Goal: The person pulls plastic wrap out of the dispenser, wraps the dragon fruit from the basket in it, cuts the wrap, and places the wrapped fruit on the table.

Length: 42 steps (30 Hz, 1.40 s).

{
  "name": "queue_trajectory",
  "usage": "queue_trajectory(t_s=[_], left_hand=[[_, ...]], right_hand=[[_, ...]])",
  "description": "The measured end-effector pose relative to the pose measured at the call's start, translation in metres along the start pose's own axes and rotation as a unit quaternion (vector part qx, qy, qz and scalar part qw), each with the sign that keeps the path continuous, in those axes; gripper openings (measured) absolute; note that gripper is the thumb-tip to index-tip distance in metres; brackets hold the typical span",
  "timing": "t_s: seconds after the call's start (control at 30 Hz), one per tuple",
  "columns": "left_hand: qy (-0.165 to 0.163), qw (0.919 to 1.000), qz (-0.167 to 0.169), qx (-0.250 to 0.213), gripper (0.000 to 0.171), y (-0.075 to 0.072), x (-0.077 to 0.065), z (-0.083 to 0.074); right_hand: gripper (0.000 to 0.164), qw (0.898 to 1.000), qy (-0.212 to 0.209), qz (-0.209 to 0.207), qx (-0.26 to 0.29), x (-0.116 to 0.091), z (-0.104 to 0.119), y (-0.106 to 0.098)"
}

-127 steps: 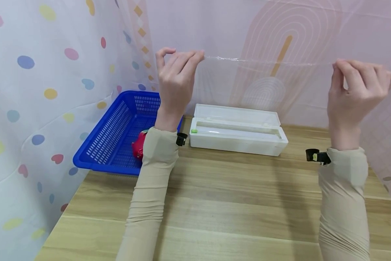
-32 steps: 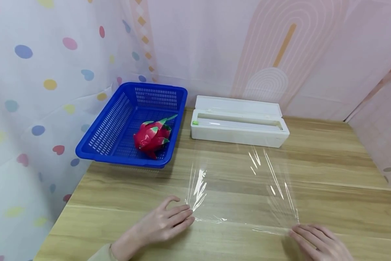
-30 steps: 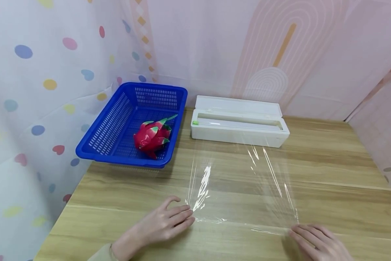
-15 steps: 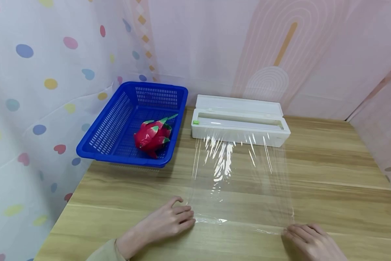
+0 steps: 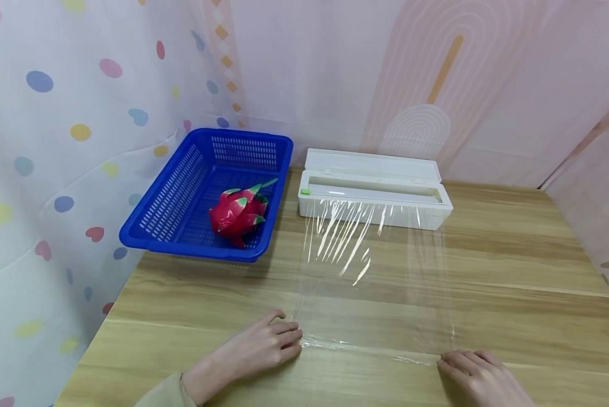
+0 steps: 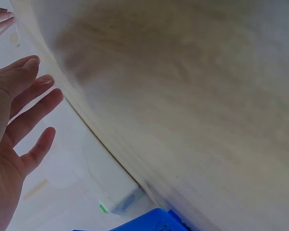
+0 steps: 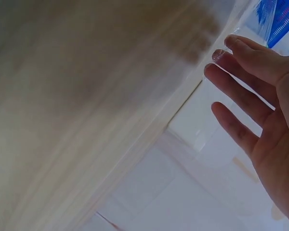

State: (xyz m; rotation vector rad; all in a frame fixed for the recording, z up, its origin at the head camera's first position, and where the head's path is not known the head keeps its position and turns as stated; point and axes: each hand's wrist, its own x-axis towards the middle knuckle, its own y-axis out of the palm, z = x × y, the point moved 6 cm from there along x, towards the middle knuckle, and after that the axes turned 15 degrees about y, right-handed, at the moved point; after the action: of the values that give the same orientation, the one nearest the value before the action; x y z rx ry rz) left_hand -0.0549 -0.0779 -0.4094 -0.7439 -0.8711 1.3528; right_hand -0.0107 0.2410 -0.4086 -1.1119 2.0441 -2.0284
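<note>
A clear sheet of cling film (image 5: 375, 311) stretches from an open white dispenser box (image 5: 375, 178) toward me, low over the wooden table. My left hand (image 5: 264, 346) pinches its near left corner. The near right corner is pinched by my right hand (image 5: 482, 377). In the right wrist view, thumb and forefinger meet on the film, and the other fingers of the right hand (image 7: 260, 91) are spread. The left wrist view likewise has the thumb of my left hand (image 6: 19, 101) near the forefinger, the rest loosely extended. Inside the box lies the white roll (image 5: 365, 194).
At the back left stands a blue slotted basket (image 5: 198, 252) holding a red dragon fruit (image 5: 235, 216) with green tips. The box lid (image 5: 373, 164) leans back near the patterned curtain (image 5: 335, 73). A bright green piece (image 5: 305, 191) sits on the box's left end.
Both hands, raised near the curtain with the film earlier, have come down to the table's near side, drawing film from the box. Lately the right hand shifted slightly left.
</note>
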Motion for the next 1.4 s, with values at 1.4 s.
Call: queue_trajectory(t_s=[1.4], left_hand=[[-0.030,0.9915,0.005,-0.126,0.014,0.007,-0.007,0.006]], right_hand=[[0.038,0.955,0.133,0.247,0.101,-0.036,-0.052,0.017]])
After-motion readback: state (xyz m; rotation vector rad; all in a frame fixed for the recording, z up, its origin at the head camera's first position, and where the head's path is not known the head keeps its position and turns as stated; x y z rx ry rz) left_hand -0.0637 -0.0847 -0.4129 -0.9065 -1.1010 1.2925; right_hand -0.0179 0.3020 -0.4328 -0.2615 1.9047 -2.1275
